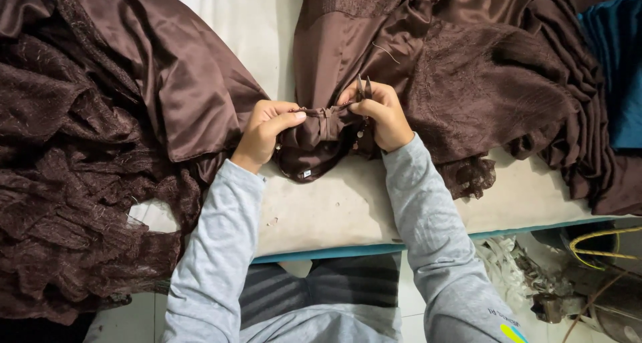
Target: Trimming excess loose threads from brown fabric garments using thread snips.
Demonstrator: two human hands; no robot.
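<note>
A brown satin garment (348, 42) lies on a pale padded table (334, 209). My left hand (266, 132) pinches a gathered piece of it with a small bow (326, 122) at the middle. My right hand (379, 113) grips the same gathered part from the right and also holds small metal thread snips (364, 87), whose points stick up above the fingers. Both arms wear grey sleeves.
A heap of brown satin and lace (80, 149) covers the left side of the table and hangs over its edge. More brown lace (508, 82) lies at the right, next to a teal cloth (618, 62). Scraps and a bucket (602, 249) sit on the floor at lower right.
</note>
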